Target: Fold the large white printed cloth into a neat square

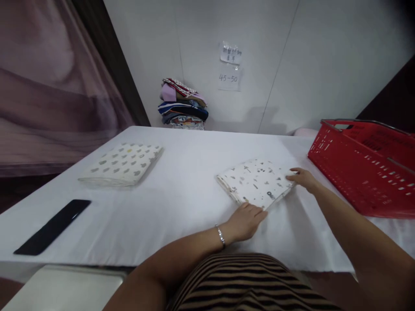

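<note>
A folded white cloth (pixel 256 181) with small grey prints lies right of the middle of the table, turned at an angle. My left hand (pixel 245 221), with a silver bracelet at the wrist, grips its near edge, fingers on top. At the cloth's right corner, my right hand (pixel 303 179) pinches the fabric between thumb and fingers. Further left rests a second folded white cloth (pixel 125 164) with grey cloud-like prints, apart from both hands.
A red plastic basket (pixel 363 172) stands on the right side of the white-covered table (pixel 181 172). A black flat object (pixel 53 226) lies at the front left. Behind the table's far edge rises a pile of folded fabrics (pixel 183 106), near paper signs (pixel 230 67) on the wall.
</note>
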### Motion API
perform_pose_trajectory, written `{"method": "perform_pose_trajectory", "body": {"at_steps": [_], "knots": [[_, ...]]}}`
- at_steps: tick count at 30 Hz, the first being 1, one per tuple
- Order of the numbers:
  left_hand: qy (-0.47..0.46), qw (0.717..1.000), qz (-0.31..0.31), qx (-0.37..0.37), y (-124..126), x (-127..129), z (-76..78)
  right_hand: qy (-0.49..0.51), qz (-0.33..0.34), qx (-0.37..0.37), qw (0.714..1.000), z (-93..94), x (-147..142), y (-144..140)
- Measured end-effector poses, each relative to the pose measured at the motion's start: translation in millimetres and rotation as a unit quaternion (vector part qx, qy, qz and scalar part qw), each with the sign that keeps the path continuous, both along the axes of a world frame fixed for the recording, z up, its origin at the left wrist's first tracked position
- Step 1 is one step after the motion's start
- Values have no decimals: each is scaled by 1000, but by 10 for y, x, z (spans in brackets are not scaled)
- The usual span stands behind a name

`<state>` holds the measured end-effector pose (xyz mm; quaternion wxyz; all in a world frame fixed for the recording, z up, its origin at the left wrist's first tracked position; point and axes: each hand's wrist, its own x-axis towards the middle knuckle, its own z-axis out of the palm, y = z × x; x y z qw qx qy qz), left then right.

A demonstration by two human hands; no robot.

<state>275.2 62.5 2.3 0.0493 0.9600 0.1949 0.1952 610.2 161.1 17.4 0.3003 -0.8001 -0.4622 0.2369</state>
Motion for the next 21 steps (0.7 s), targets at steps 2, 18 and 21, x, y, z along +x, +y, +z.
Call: {"method": "perform_pose_trajectory", "body": {"at_steps": [2, 18, 21], "knots": [[9, 1000, -26, 9, 17, 171, 12, -62, -30, -12, 998, -9, 78, 56], [-116, 993, -20, -6, 308, -161, -118, -131, 283, 198, 929, -86, -1145, -676], [-169, 976, 128, -41, 673, -426, -82, -170, 351, 179, 903, -234, -1401, -976]]}}
